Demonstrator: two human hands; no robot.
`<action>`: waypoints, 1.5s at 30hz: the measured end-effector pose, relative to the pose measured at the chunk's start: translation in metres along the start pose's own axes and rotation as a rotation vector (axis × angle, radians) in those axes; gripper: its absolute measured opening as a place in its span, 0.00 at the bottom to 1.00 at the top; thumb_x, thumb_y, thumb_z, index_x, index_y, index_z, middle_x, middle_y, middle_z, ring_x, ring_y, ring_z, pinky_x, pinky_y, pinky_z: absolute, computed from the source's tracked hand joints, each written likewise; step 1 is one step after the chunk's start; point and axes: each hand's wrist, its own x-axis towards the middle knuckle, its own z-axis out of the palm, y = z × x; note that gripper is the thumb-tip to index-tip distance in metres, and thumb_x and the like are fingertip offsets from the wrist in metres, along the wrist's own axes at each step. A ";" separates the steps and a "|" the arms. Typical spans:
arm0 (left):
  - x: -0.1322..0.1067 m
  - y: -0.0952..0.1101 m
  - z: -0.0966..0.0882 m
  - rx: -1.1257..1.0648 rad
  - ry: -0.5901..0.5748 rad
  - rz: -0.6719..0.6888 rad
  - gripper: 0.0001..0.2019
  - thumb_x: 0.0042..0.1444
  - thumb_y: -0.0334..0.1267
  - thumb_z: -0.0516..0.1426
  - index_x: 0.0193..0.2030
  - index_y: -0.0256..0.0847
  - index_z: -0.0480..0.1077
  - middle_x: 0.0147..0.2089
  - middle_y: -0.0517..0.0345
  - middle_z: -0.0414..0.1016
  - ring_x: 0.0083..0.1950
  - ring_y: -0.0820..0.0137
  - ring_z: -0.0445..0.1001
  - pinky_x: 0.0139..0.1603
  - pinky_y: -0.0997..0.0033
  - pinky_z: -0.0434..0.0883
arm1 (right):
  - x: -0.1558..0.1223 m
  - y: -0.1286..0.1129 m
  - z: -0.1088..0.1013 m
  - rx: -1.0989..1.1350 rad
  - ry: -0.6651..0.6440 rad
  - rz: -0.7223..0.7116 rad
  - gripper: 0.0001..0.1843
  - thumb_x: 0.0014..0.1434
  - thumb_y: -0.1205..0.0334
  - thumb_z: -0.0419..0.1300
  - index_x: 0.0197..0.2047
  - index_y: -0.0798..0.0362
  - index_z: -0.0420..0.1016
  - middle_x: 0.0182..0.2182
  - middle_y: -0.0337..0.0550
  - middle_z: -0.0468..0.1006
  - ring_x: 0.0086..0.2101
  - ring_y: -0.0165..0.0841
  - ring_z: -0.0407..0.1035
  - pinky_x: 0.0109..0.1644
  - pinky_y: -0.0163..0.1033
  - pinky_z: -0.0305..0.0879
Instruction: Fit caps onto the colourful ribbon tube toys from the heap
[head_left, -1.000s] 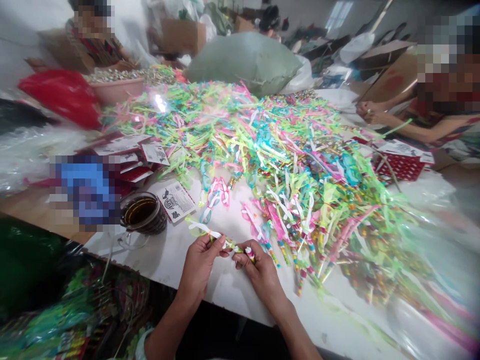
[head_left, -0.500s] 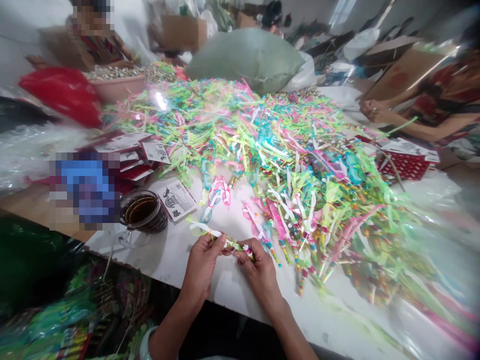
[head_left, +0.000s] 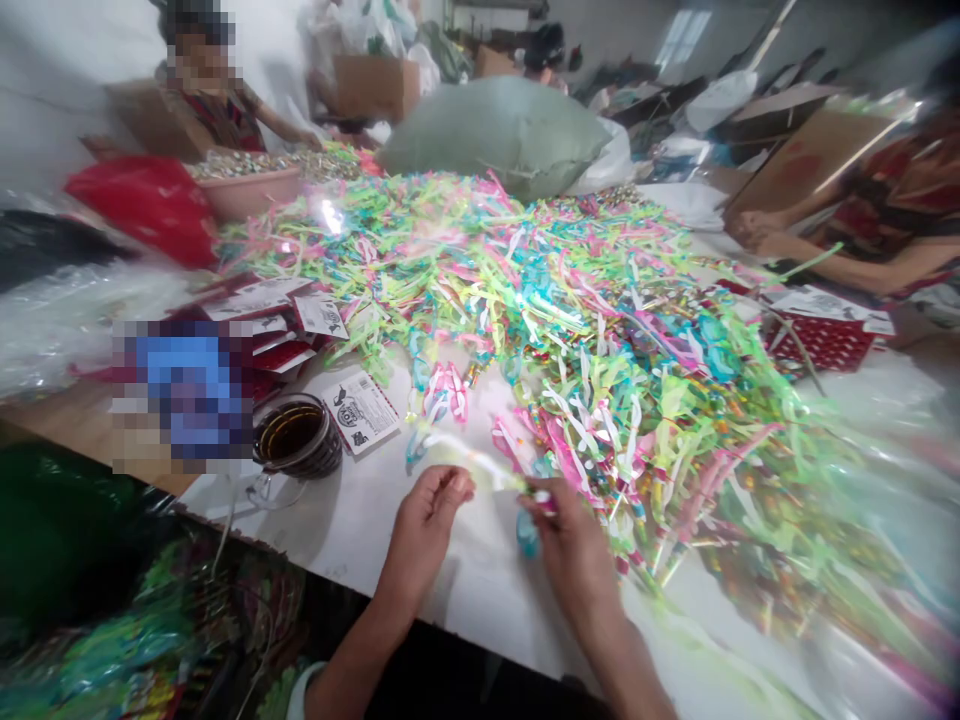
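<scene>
My right hand (head_left: 570, 535) is closed on one end of a candy stick (head_left: 499, 470), whose green and white plastic part is smeared by motion and points up to the left. Just left of it, my left hand (head_left: 424, 530) is pinched, thumb against fingers, apart from the stick. Whether anything is between its fingertips I cannot make out. Beyond both hands lies a large pile of similar candy sticks (head_left: 585, 340) in green, pink, blue and white. A pink pair (head_left: 446, 392) rests on the white table (head_left: 337, 540) in front of my left hand.
On the left stand a glass mug (head_left: 296, 435) of dark drink and a printed card (head_left: 362, 410), with more red and white cards (head_left: 270, 310) behind. A pink tub (head_left: 251, 190), a red bag (head_left: 146, 205) and a big green sack (head_left: 495, 135) are farther back. Co-workers sit left and right.
My hands have moved apart, the right one going right with the candy stick. My left hand has let go of it. The view has shifted slightly.
</scene>
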 end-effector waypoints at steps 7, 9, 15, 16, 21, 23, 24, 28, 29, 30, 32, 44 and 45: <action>0.057 -0.004 -0.025 0.980 0.296 0.326 0.13 0.56 0.29 0.53 0.48 0.34 0.67 0.44 0.42 0.70 0.50 0.53 0.66 0.53 0.51 0.63 | 0.027 0.016 -0.014 -0.138 0.452 -0.127 0.19 0.61 0.60 0.53 0.55 0.53 0.68 0.50 0.53 0.72 0.51 0.41 0.65 0.55 0.50 0.62; 0.056 -0.008 -0.030 0.981 0.242 0.305 0.09 0.55 0.28 0.52 0.42 0.36 0.70 0.39 0.46 0.71 0.45 0.56 0.68 0.48 0.55 0.65 | 0.025 0.007 0.009 0.075 0.211 -0.097 0.18 0.62 0.60 0.51 0.55 0.49 0.66 0.48 0.49 0.72 0.47 0.36 0.68 0.49 0.43 0.68; 0.022 0.003 -0.053 0.469 -0.070 0.136 0.04 0.52 0.35 0.57 0.35 0.42 0.73 0.35 0.57 0.73 0.39 0.65 0.70 0.41 0.67 0.65 | 0.028 -0.017 0.042 0.321 -0.135 0.031 0.15 0.61 0.56 0.53 0.50 0.48 0.70 0.39 0.44 0.75 0.36 0.31 0.70 0.42 0.37 0.67; 0.017 0.005 -0.054 0.324 -0.077 0.064 0.06 0.52 0.38 0.58 0.36 0.43 0.73 0.34 0.58 0.74 0.37 0.67 0.70 0.39 0.68 0.65 | 0.028 -0.020 0.043 0.386 -0.164 0.108 0.14 0.60 0.55 0.54 0.47 0.50 0.71 0.31 0.40 0.75 0.30 0.29 0.69 0.36 0.35 0.66; 0.002 0.006 -0.025 -0.372 0.048 -0.057 0.16 0.53 0.44 0.60 0.46 0.41 0.70 0.39 0.58 0.75 0.39 0.70 0.71 0.42 0.71 0.68 | 0.014 -0.036 0.053 0.795 -0.155 0.378 0.14 0.57 0.51 0.56 0.39 0.52 0.65 0.17 0.31 0.69 0.19 0.26 0.62 0.24 0.31 0.60; -0.003 0.002 -0.009 -0.469 0.013 -0.108 0.15 0.52 0.45 0.60 0.43 0.38 0.71 0.37 0.56 0.75 0.38 0.68 0.72 0.39 0.70 0.70 | 0.006 -0.039 0.057 0.838 -0.235 0.377 0.15 0.56 0.50 0.57 0.39 0.52 0.65 0.19 0.31 0.69 0.18 0.24 0.61 0.22 0.30 0.59; -0.004 0.000 -0.004 -0.493 0.015 -0.148 0.15 0.51 0.45 0.61 0.41 0.38 0.72 0.34 0.55 0.75 0.36 0.68 0.73 0.37 0.69 0.70 | 0.003 -0.039 0.057 0.823 -0.289 0.377 0.16 0.56 0.49 0.58 0.40 0.52 0.66 0.20 0.31 0.69 0.17 0.23 0.60 0.20 0.30 0.57; -0.004 -0.004 -0.002 -0.444 0.095 -0.185 0.15 0.48 0.46 0.63 0.35 0.36 0.74 0.34 0.56 0.74 0.36 0.68 0.73 0.39 0.68 0.72 | -0.005 -0.028 0.045 0.644 -0.368 0.362 0.20 0.55 0.48 0.59 0.46 0.51 0.67 0.21 0.29 0.63 0.16 0.21 0.52 0.18 0.29 0.52; -0.003 -0.004 -0.004 -0.413 0.103 -0.172 0.15 0.48 0.46 0.63 0.35 0.36 0.74 0.35 0.55 0.74 0.36 0.68 0.72 0.39 0.68 0.72 | -0.006 -0.024 0.040 0.591 -0.372 0.336 0.20 0.56 0.47 0.58 0.46 0.51 0.67 0.22 0.30 0.62 0.17 0.22 0.53 0.20 0.30 0.53; -0.002 -0.004 -0.007 -0.383 0.107 -0.162 0.15 0.48 0.46 0.63 0.35 0.35 0.74 0.36 0.55 0.74 0.37 0.68 0.72 0.39 0.69 0.72 | -0.007 -0.021 0.036 0.538 -0.378 0.298 0.19 0.57 0.48 0.56 0.46 0.51 0.67 0.23 0.31 0.63 0.20 0.23 0.56 0.23 0.30 0.56; 0.000 -0.004 -0.011 -0.349 0.104 -0.151 0.15 0.48 0.47 0.63 0.36 0.35 0.75 0.36 0.55 0.73 0.37 0.69 0.71 0.37 0.70 0.71 | -0.011 -0.019 0.030 0.441 -0.398 0.205 0.17 0.61 0.50 0.52 0.47 0.50 0.67 0.26 0.34 0.66 0.25 0.25 0.61 0.30 0.31 0.61; 0.001 -0.006 -0.010 -0.290 0.079 -0.116 0.15 0.49 0.46 0.62 0.37 0.35 0.74 0.32 0.57 0.73 0.33 0.71 0.68 0.34 0.71 0.67 | -0.019 -0.021 0.036 0.272 -0.360 -0.086 0.14 0.65 0.58 0.47 0.48 0.49 0.70 0.35 0.41 0.73 0.36 0.30 0.67 0.41 0.33 0.63; 0.001 -0.006 -0.010 -0.290 0.080 -0.118 0.15 0.49 0.46 0.62 0.37 0.35 0.74 0.32 0.57 0.73 0.32 0.71 0.68 0.34 0.71 0.67 | -0.019 -0.021 0.036 0.269 -0.356 -0.089 0.14 0.65 0.58 0.47 0.48 0.49 0.69 0.35 0.41 0.73 0.36 0.30 0.68 0.41 0.33 0.63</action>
